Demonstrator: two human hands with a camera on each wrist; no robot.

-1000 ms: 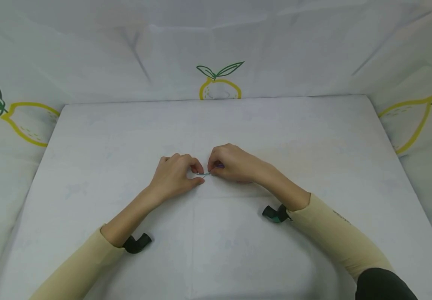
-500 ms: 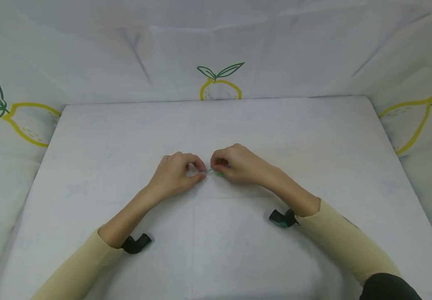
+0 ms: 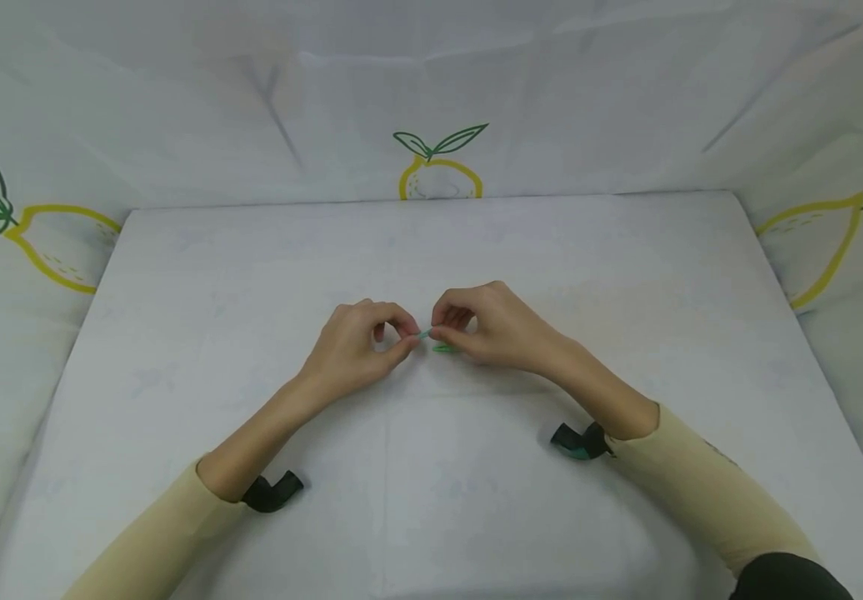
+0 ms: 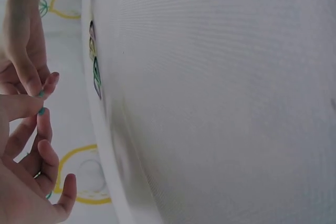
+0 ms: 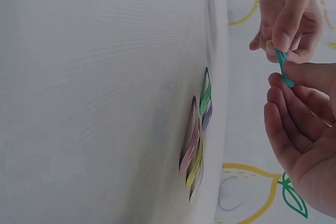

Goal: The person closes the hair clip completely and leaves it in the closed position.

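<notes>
Over the middle of the table, my left hand (image 3: 356, 343) and right hand (image 3: 495, 327) face each other. Between them is a slim teal hair clip (image 5: 284, 67), which each hand pinches at one end between thumb and fingertips. In the head view only a short bit of the clip (image 3: 424, 334) shows between the fingertips. Below the right hand, a green hair clip (image 5: 205, 95) lies on the table beside a pink one (image 5: 190, 148), a yellow one (image 5: 195, 169) and a purple one (image 5: 208, 116). The right hand hides most of these from the head camera.
A white cloth covers the table (image 3: 416, 483). White curtains with printed lemons (image 3: 441, 179) stand along its back and both sides. Black wrist devices stick out at the left sleeve (image 3: 154, 525) and the right sleeve (image 3: 709, 483).
My right hand has shifted to the right, uncovering part of the green clip on the table. The left hand has moved slightly right, its thumb and finger closing on the teal clip.
</notes>
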